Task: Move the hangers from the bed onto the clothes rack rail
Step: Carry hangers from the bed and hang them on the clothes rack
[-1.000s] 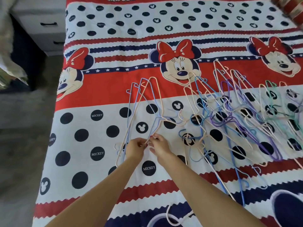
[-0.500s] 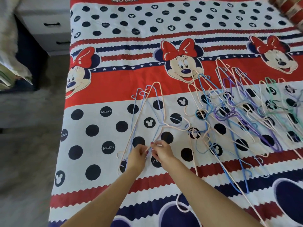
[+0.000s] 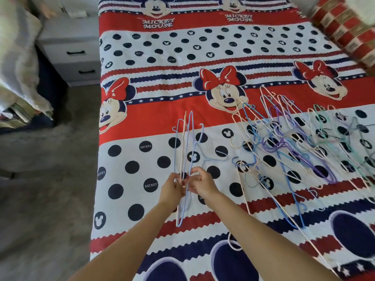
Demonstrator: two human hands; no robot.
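Both hands meet over the bed (image 3: 129,122). The left hand (image 3: 171,188) and right hand (image 3: 200,184) have their fingers curled, pinching a small bunch of blue and pale pink hangers (image 3: 185,159) that stands almost on edge, lifted off the patterned cover. To the right, a tangled heap of hangers (image 3: 294,151) lies flat on the bed. A grey drawer unit (image 3: 71,49) stands beside the bed on the left.

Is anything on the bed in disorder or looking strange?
Yes. The hangers on the right of the bed lie in a tangled heap, hooks and bars crossing. Only the small bunch that the left hand and right hand hold is aligned.
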